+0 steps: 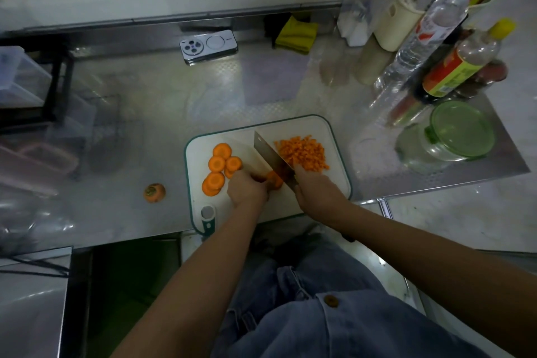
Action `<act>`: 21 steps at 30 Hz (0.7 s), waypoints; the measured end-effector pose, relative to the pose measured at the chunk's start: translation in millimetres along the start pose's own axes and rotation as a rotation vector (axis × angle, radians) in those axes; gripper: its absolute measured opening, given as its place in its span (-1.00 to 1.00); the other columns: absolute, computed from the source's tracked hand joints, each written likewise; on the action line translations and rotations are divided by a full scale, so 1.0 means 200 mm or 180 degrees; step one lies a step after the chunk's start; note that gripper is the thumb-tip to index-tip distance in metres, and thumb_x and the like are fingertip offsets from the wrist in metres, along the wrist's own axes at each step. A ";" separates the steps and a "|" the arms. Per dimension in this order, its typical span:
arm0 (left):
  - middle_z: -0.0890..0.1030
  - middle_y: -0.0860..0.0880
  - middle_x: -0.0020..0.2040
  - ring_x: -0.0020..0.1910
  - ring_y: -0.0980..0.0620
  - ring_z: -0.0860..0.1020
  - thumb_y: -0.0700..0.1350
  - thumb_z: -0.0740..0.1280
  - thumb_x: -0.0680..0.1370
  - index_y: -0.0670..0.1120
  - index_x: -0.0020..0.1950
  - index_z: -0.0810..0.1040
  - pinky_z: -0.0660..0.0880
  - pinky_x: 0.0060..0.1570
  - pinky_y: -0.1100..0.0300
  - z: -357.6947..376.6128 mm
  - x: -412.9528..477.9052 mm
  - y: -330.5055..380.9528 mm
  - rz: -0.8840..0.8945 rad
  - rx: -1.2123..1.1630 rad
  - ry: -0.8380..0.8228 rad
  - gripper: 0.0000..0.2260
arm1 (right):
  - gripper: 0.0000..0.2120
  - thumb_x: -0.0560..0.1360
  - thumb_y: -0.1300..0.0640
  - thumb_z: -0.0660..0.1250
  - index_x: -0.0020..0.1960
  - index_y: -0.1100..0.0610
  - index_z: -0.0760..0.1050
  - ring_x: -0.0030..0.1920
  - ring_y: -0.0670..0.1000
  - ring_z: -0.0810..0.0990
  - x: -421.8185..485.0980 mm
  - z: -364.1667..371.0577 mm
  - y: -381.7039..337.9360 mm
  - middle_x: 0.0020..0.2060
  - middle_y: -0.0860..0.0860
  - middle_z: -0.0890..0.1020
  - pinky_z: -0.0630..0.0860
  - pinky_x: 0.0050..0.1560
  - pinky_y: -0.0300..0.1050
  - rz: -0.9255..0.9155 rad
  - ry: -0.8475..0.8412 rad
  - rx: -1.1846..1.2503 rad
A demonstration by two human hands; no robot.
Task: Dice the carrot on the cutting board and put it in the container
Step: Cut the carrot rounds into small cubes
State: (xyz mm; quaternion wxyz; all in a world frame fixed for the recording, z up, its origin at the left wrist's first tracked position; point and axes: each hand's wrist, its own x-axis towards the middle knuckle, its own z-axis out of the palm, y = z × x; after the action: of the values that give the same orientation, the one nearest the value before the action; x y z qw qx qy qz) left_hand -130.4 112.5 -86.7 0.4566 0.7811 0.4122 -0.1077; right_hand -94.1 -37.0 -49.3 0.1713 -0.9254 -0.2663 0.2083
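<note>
Item 1. Cutting board (316, 128): white with a green rim, flat on the steel counter (145, 131), at the near edge in front of the person.

Item 2. Carrot, in three lots on the board.
- Round slices (220, 166): left part of the board, some overlapping.
- Diced pile (302, 152): right part, beyond the right hand.
- Piece being cut (275, 179): centre of the board, just beside the knife blade.

Item 3. Knife (270, 157): broad cleaver, blade slanting from far left to near right, between the slices and the dice.

Item 4. Left hand (247, 190): fingers curled down, holding the centre carrot piece.

Item 5. Right hand (316, 192): wrapped round the knife handle, gripping it.

Item 6. Container (453, 136): clear glass with a green lid, on the counter to the right, apart from the board. No carrot can be made out in it.

Item 7. Carrot top (154, 192): cut stem end, on the counter left of the board.

Item 8. Sundries at the back of the counter: phone (208, 46), face down; yellow cloth (296, 33); clear bottle (430, 29); sauce bottle (462, 67) with a yellow cap.
</note>
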 end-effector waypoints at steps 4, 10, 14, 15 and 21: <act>0.62 -0.06 -0.36 -0.34 0.01 0.56 0.03 0.50 0.39 -0.17 -0.28 0.64 0.38 -0.42 0.23 0.00 0.01 0.02 -0.0079 0.0045 -0.0047 -0.73 | -0.79 0.55 0.26 0.15 0.18 0.21 0.34 -0.04 0.18 0.55 0.02 0.00 -0.05 -0.05 0.16 0.55 0.43 -0.16 0.00 0.0100 -0.0127 -0.0065; 0.65 -0.11 -0.25 -0.21 -0.06 0.62 0.02 0.51 0.37 -0.17 -0.22 0.64 0.40 -0.41 0.23 0.00 0.03 0.01 -0.0087 0.0120 -0.0031 -0.75 | -0.81 0.53 0.29 0.15 0.14 0.22 0.35 -0.09 0.22 0.55 0.05 0.06 -0.06 -0.08 0.19 0.56 0.51 -0.12 0.14 0.0116 0.0014 0.0135; 0.66 -0.13 -0.22 -0.19 -0.07 0.62 0.05 0.52 0.35 -0.18 -0.20 0.65 0.43 -0.34 0.20 -0.01 0.02 0.01 -0.0112 0.0084 -0.0037 -0.71 | -0.81 0.54 0.28 0.16 0.15 0.25 0.38 -0.11 0.21 0.56 0.07 0.06 -0.04 -0.10 0.20 0.57 0.49 -0.15 0.09 0.0013 0.0181 0.0311; 0.66 -0.13 -0.22 -0.19 -0.08 0.62 0.05 0.53 0.34 -0.18 -0.20 0.65 0.45 -0.33 0.20 -0.01 0.03 0.01 -0.0125 0.0082 -0.0040 -0.71 | -0.80 0.54 0.27 0.17 0.16 0.26 0.39 -0.10 0.21 0.56 0.08 0.05 -0.03 -0.10 0.21 0.57 0.47 -0.16 0.07 -0.0015 0.0220 0.0348; 0.66 -0.12 -0.26 -0.21 -0.10 0.64 -0.02 0.57 0.31 -0.13 -0.29 0.60 0.61 -0.16 0.01 -0.02 0.02 0.03 -0.0164 -0.0018 -0.0093 -0.77 | -0.77 0.53 0.26 0.20 0.18 0.26 0.40 -0.12 0.21 0.56 0.07 0.01 -0.04 -0.10 0.21 0.59 0.45 -0.19 0.01 -0.0173 0.0249 0.0357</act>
State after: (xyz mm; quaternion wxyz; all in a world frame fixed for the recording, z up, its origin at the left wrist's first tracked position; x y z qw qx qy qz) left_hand -123.6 116.3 -83.6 0.4618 0.7672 0.4258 -0.1297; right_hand -87.8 -23.1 -52.1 0.2388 -0.9142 -0.2724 0.1819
